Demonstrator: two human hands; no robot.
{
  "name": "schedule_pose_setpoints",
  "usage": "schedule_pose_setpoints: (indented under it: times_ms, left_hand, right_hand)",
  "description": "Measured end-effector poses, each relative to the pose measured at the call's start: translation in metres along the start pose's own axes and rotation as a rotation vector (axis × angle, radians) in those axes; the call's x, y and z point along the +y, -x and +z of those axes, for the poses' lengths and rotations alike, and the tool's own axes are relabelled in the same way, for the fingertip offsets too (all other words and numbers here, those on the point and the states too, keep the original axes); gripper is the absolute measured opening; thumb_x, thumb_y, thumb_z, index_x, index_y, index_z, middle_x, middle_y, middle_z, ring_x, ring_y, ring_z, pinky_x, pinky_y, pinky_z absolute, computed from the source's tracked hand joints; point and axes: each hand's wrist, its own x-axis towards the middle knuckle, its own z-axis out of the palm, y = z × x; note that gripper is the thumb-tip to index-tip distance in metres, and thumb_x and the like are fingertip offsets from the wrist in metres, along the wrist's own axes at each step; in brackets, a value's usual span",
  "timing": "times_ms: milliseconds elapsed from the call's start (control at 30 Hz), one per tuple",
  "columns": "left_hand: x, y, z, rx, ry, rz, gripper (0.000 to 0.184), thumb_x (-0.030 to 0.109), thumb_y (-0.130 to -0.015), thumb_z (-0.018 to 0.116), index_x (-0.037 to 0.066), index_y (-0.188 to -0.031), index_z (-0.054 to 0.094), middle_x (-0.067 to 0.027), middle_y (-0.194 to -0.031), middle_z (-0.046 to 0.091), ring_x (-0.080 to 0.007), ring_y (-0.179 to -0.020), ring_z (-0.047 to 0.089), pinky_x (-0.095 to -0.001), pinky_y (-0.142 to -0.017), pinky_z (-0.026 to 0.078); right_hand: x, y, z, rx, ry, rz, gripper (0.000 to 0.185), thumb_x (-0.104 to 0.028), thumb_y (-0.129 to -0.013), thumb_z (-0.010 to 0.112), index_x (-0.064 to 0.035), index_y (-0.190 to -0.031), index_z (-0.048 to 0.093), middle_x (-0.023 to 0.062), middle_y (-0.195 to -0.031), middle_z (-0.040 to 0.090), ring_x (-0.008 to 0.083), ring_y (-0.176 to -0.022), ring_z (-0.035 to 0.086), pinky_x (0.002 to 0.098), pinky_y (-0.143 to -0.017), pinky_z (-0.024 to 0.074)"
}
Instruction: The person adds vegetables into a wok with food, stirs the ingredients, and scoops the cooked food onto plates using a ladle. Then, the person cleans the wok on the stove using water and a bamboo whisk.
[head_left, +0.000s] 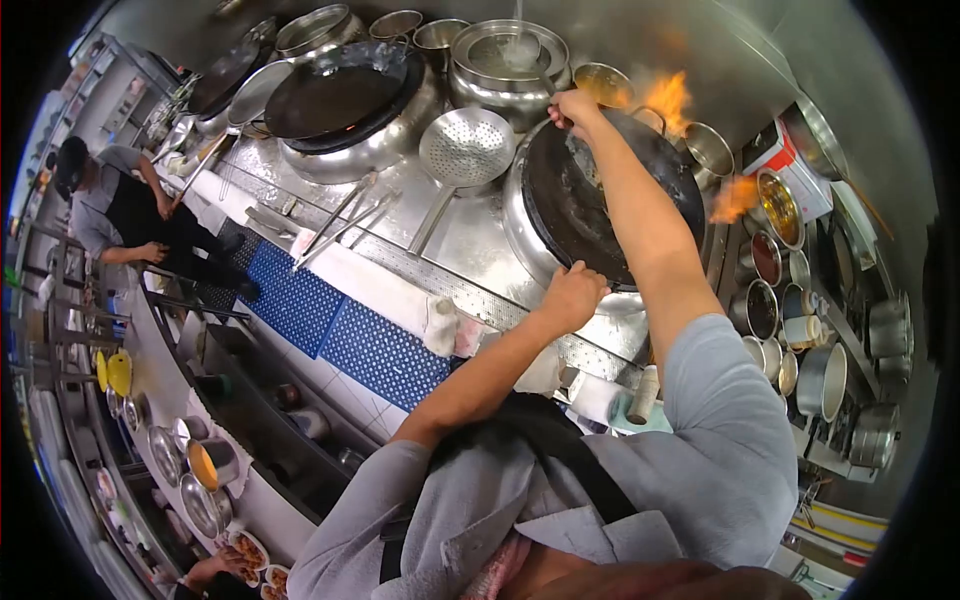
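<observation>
My right hand [575, 108] reaches over the far side of the wok, its fingers closed round the handle of a ladle [522, 50]. The ladle's bowl is over a steel pot [470, 75] of water at the back, where a thin stream seems to fall from above. My left hand [577, 297] grips the near edge of a large dark wok [560, 190] on the burner. Steam or liquid shows inside the wok, partly hidden by my right forearm. Left of the wok, a perforated strainer [467, 147] lies on the steel stove top.
Flames [668, 100] rise behind the wok and at its right. Bowls of sauce [765, 257] stand at the right. A second wok [340, 95] sits to the left, with tongs [335, 225] near a white towel [380, 285]. A co-worker [120, 200] stands at far left.
</observation>
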Motion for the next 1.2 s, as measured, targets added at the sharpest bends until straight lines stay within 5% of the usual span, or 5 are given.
schedule_pose_setpoints:
  times_ms: [500, 700, 833, 967, 1200]
  left_hand:
    - [0.012, -0.003, -0.002, 0.105, 0.179, -0.071, 0.025, 0.026, -0.101, 0.056, 0.006, -0.103, 0.071, -0.012, -0.107, 0.071, -0.0295, -0.103, 0.062, -0.0416, -0.088, 0.051]
    - [0.071, -0.003, -0.02, -0.177, 1.61, -0.614, 0.052, 0.055, -0.107, 0.04, 0.01, -0.127, 0.053, -0.008, -0.106, 0.062, -0.0256, -0.113, 0.058, -0.0511, -0.099, 0.049]
    - [0.076, -0.003, -0.002, -0.314, 1.879, -0.716, 0.05, 0.048, -0.106, 0.045, -0.001, -0.116, 0.053, -0.0138, -0.109, 0.062, -0.0306, -0.106, 0.062, -0.0533, -0.097, 0.052]
    - [0.072, 0.004, 0.003, -0.312, 1.848, -0.741, 0.035, 0.029, -0.103, 0.058, -0.004, -0.112, 0.051, -0.018, -0.103, 0.063, -0.0294, -0.089, 0.066, -0.0415, -0.077, 0.06]
    - [0.02, 0.021, -0.055, -0.33, 1.223, -0.526, 0.026, 0.007, -0.096, 0.057, -0.004, -0.12, 0.054, -0.0089, -0.083, 0.062, -0.0188, -0.07, 0.065, -0.0339, -0.067, 0.061]
  right_hand:
    - [0.004, 0.273, -0.104, -0.134, -0.752, 0.017, 0.006, -0.006, -0.094, 0.059, -0.0012, -0.096, 0.056, 0.014, -0.086, 0.065, 0.014, -0.063, 0.054, 0.0277, -0.049, 0.0387]
    - [0.095, 0.353, -0.102, 0.064, -0.796, 0.042, 0.008, -0.001, -0.091, 0.066, -0.0013, -0.096, 0.059, 0.0105, -0.078, 0.063, 0.0188, -0.061, 0.061, 0.0328, -0.046, 0.0431]
    - [0.173, 0.401, -0.145, 0.211, 0.429, -0.33, 0.052, -0.033, -0.1, 0.061, 0.0035, -0.136, 0.055, 0.0192, -0.088, 0.071, 0.037, -0.091, 0.07, 0.044, -0.085, 0.0557]
    - [0.259, 0.499, -0.154, 0.493, 1.305, 0.32, 0.083, -0.045, -0.088, 0.069, 0.0041, -0.149, 0.042, 0.0322, -0.117, 0.066, 0.0425, -0.108, 0.066, 0.0458, -0.099, 0.0502]
    - [0.229, 0.512, -0.183, 0.593, 0.069, 0.133, 0.067, -0.02, -0.088, 0.065, 0.0018, -0.148, 0.046, 0.0202, -0.13, 0.065, 0.0261, -0.114, 0.065, 0.0361, -0.098, 0.0501]
